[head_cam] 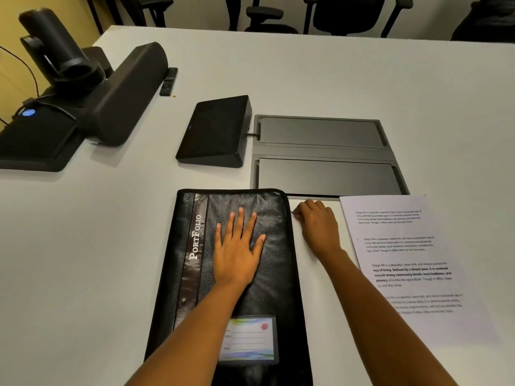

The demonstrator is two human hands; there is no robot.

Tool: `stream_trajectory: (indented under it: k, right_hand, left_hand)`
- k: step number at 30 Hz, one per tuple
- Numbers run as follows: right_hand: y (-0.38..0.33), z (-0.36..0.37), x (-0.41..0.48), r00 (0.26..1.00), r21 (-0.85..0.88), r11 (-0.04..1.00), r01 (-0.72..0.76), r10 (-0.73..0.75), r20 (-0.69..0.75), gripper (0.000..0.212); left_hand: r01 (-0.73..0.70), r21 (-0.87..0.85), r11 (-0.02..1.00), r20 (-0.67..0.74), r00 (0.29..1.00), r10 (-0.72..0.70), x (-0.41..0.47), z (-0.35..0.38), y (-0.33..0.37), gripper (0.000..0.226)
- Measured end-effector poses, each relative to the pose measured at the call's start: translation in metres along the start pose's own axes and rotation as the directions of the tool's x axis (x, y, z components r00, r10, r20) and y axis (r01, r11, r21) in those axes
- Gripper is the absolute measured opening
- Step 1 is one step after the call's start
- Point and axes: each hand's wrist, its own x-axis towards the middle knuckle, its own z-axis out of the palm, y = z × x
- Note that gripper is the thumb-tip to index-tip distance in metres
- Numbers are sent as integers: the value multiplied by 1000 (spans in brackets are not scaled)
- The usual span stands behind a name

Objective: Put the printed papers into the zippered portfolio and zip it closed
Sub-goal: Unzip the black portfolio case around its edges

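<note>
A black zippered portfolio [267, 218] lies flat on the white table in front of me, lettered "PortFolio" on a grey strip, with a name card window near its bottom. My left hand [237, 246] presses flat on its cover, fingers spread. My right hand [316, 221] sits at the portfolio's upper right edge, fingers curled and pinching the small zipper pull [292, 213]. The printed papers [404, 260] lie on the table just right of my right arm, text facing up.
A dark tablet-like console [214, 132] and a grey recessed cable box [326, 151] sit beyond the portfolio. A large black conference camera and speaker bar [83, 101] occupies the left, with a remote [168, 80] beside it. Office chairs [264, 15] stand at the table's far edge.
</note>
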Motion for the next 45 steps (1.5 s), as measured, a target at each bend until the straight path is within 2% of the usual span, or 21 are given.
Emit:
stream_trajectory:
  k: [3, 7, 11, 14, 16, 18, 20, 24, 27, 35, 42, 45]
  right_hand:
    - [-6, 2, -9, 999, 13, 999, -52, 52, -7, 19]
    - [-11, 0, -4, 990, 45, 990, -133, 131, 57, 20]
    - [-9, -2, -2, 986, 77, 987, -144, 137, 89, 23]
    - [-10, 1, -5, 986, 188, 968, -168, 161, 52, 25]
    - [-12, 4, -8, 975, 298, 930, -216, 222, 16, 24]
    - [-12, 5, -7, 955, 386, 884, -263, 296, -27, 21]
    - [-11, 3, 0, 944, 400, 873, -277, 325, -54, 19]
    - [-11, 3, 20, 952, 346, 899, -267, 301, -47, 19]
    - [-10, 7, 25, 954, 398, 881, -258, 298, -42, 17]
    - [16, 10, -31, 995, 285, 955, -76, 92, -42, 15]
    - [0, 7, -58, 991, 360, 925, -125, 136, -7, 14]
    - [-2, 1, -59, 992, 311, 942, -124, 127, 11, 13]
  left_hand:
    - [2, 4, 1000, 16, 1000, -2, 0, -2, 0, 59]
    - [5, 19, 1000, 58, 998, -6, 0, -6, 4, 58]
    - [10, -33, 999, 60, 998, -8, -13, -9, 21, 62]
    - [-64, -67, 996, 86, 994, 70, -40, -3, 45, 81]
    - [-62, -60, 996, 92, 993, 68, -52, 2, 58, 90]
    - [-49, -18, 999, 92, 995, 50, -55, 5, 63, 88]
    - [-44, 9, 999, 88, 995, 43, -55, 3, 64, 83]
    - [-42, 18, 999, 69, 997, 41, -57, -1, 68, 79]
    - [-24, 23, 999, 52, 998, 23, -56, -3, 71, 77]
    - [5, 76, 997, 96, 995, -13, -53, 0, 76, 75]
    - [-16, 68, 998, 124, 992, 8, -52, 12, 70, 77]
    - [-16, 60, 998, 121, 993, 9, -52, 11, 72, 77]
